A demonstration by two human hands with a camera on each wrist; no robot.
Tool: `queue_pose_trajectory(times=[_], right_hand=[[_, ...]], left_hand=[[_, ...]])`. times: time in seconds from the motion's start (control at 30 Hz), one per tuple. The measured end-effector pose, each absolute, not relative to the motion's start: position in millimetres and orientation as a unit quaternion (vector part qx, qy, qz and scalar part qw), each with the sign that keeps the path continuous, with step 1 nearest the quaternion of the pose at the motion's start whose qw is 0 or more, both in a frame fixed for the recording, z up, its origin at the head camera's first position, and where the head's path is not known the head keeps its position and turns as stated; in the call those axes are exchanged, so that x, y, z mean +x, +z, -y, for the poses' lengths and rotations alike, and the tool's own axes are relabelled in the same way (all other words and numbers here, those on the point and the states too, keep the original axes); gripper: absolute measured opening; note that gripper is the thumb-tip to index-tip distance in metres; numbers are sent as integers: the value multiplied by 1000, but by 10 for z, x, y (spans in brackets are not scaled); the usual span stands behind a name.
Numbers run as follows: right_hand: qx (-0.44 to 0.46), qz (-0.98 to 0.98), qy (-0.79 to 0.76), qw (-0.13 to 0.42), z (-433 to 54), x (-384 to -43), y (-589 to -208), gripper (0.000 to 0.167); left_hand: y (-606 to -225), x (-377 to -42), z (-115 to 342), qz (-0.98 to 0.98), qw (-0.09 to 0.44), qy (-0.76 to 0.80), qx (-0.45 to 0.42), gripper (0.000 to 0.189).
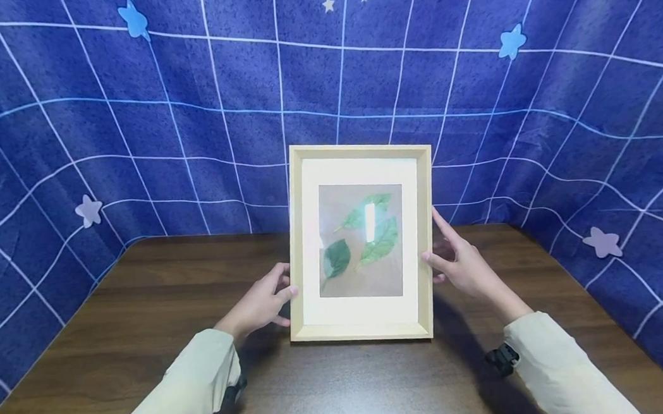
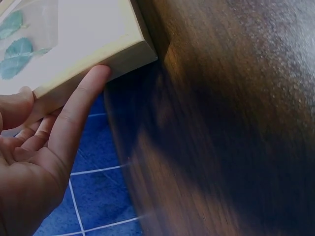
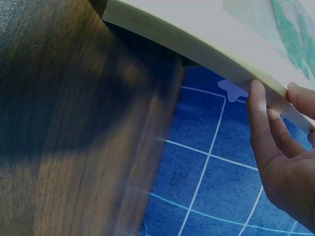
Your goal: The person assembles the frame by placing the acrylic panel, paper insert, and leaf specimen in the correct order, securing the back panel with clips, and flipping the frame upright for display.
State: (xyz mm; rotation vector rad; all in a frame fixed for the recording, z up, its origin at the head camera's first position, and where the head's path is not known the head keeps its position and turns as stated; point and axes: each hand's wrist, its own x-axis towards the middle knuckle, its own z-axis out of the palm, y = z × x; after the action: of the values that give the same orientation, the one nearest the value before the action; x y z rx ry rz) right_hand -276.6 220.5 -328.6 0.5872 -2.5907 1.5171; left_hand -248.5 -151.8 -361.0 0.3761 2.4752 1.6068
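Note:
A pale wooden picture frame [image 1: 367,331] stands upright on the table, its front facing me. Behind its glass a white mat surrounds a grey-brown picture with green leaves [image 1: 380,239], crossed by a bright reflection. My left hand [image 1: 260,303] grips the lower left side, thumb at the front edge; in the left wrist view one finger [image 2: 81,98] lies along the outer side near a corner. Higher up, the right side is pinched by my right hand [image 1: 466,265], with the thumb in front and fingers along the side and partly hidden behind.
The dark brown wooden table [image 1: 199,272] reaches back to a blue curtain [image 1: 232,67] with white grid lines and stars, which hangs behind and at both sides. Light sleeves [image 1: 194,380] cover both forearms, with a black wrist device [image 1: 503,358] on the right one.

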Motion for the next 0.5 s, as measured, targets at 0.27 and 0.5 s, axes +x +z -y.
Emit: queue_pose_trajectory(times=[0.27, 0.5], right_hand=[[187, 861, 471, 50, -2186, -2798, -3278, 87], [170, 889, 419, 68, -2108, -2797, -3243, 86]], left_hand=[[-3606, -2466, 1494, -832, 66, 537, 122, 40], [-3629, -2471, 1497, -830, 62, 543, 112, 41]])
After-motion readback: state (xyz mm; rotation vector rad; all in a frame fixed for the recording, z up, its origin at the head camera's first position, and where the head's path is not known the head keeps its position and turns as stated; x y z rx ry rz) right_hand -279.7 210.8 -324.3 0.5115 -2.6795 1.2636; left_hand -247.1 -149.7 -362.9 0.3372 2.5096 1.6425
